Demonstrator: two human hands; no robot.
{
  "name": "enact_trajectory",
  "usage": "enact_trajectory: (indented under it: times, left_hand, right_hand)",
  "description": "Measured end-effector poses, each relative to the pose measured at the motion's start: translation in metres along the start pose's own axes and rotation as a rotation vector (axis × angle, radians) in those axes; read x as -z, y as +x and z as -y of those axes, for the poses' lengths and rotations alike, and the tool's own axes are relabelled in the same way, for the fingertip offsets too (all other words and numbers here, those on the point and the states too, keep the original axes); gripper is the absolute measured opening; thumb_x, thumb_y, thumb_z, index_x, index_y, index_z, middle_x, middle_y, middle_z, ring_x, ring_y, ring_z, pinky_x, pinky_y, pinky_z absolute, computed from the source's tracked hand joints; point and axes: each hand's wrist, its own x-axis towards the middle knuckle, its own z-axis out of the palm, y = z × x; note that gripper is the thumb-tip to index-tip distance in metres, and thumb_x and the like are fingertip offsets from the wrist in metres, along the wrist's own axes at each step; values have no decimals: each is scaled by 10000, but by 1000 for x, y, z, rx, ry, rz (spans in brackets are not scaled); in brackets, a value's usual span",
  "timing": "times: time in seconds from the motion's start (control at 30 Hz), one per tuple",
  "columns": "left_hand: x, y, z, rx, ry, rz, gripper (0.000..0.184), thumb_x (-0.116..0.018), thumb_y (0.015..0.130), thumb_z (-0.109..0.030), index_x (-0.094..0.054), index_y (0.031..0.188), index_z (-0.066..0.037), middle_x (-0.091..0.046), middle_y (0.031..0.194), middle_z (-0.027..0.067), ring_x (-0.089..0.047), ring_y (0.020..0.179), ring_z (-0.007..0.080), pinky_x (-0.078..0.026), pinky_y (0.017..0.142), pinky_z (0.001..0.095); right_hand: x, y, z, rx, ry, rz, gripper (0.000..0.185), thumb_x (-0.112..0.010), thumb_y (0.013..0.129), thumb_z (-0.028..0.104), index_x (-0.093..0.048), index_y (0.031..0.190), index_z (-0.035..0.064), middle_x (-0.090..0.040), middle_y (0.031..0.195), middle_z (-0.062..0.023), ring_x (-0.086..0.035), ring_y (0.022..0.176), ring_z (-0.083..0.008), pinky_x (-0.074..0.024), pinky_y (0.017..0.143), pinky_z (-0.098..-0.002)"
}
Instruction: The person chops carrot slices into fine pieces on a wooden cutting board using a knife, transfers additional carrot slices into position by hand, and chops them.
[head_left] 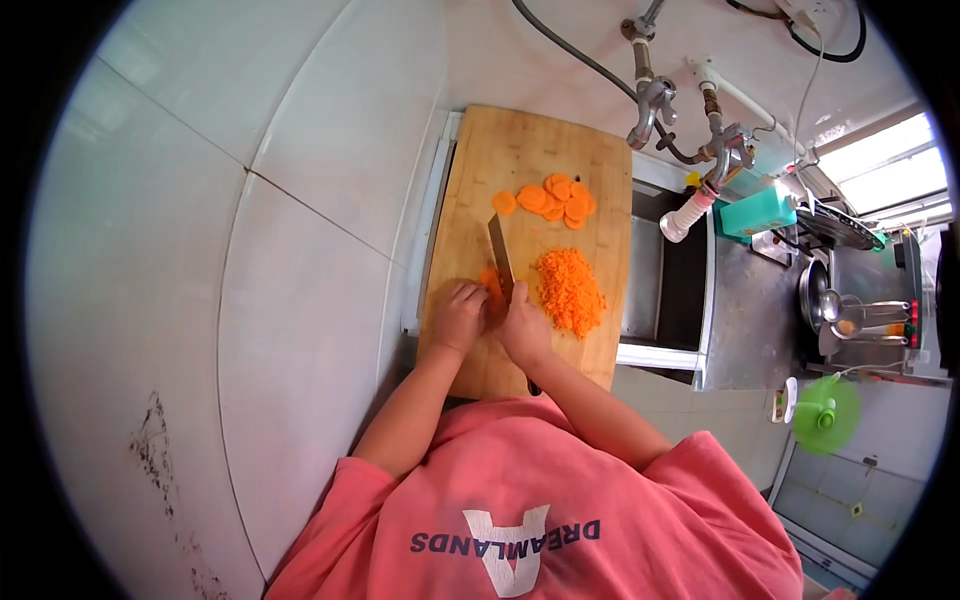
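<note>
My right hand [524, 328] is closed around a kitchen knife [501, 252], whose blade points away from me over the wooden cutting board [480, 150]. Close on its left, my left hand [460, 316] has its fingers curled down at some cut carrot [488, 279] beside the blade. How firmly those fingers hold the carrot is hidden. A heap of finely chopped carrot [570, 292] lies right of the knife. Farther up the board are overlapping round carrot slices [560, 197], with a single slice [503, 203] near the knife tip. A dark handle-like end [534, 387] shows beside my right forearm.
White wall tiles [310, 240] rise close on the left. Right of the board is a sink [645, 270], with taps [655, 105] above it. Beyond stand a teal container [757, 211], a frying pan [812, 292] and several metal utensils [870, 322]. A green fan [826, 414] is lower right.
</note>
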Motion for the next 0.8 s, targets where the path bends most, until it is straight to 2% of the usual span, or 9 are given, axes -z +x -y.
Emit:
enact_trajectory:
  times: [0.07, 0.13, 0.27, 0.63, 0.8]
  left_hand:
    - [1, 1, -1, -5, -17, -11, 123, -608, 702, 15, -655, 804, -36, -646, 884, 91, -606, 876, 268, -508, 751, 350]
    - [-1, 0, 0, -8, -36, -18, 118, -612, 708, 14, -655, 804, -39, -646, 882, 89, -608, 872, 269, -509, 746, 352]
    - [-7, -4, 4, 48, -79, -21, 126, -630, 703, 1, -661, 814, -50, -649, 886, 86, -615, 863, 269, -515, 739, 356]
    - [-1, -2, 2, 18, -56, -19, 146, -618, 706, 5, -667, 835, -42, -659, 927, 91, -618, 895, 263, -513, 776, 347]
    - [-2, -2, 2, 34, -57, -5, 142, -617, 709, 3, -665, 836, -40, -659, 922, 97, -618, 895, 265, -514, 771, 349]
  right_hand:
    - [3, -1, -2, -22, 28, 11, 372, -555, 741, 6, -335, 1042, -8, -598, 784, -262, -601, 708, -436, -487, 605, -492]
    - [3, -3, -6, 22, 33, -75, 349, -527, 745, -10, -333, 1034, -12, -591, 728, -269, -593, 677, -440, -475, 579, -499]
    - [8, -7, -4, 57, 17, -63, 315, -498, 746, -26, -338, 1017, -16, -587, 723, -276, -589, 672, -443, -468, 574, -507]
    - [11, -10, 3, 17, -32, 14, 324, -495, 750, -13, -355, 1041, -10, -596, 846, -290, -594, 741, -460, -472, 641, -518]
    - [11, -9, 3, -1, -33, 50, 331, -499, 749, -8, -357, 1048, -7, -599, 854, -284, -593, 752, -460, -473, 651, -518]
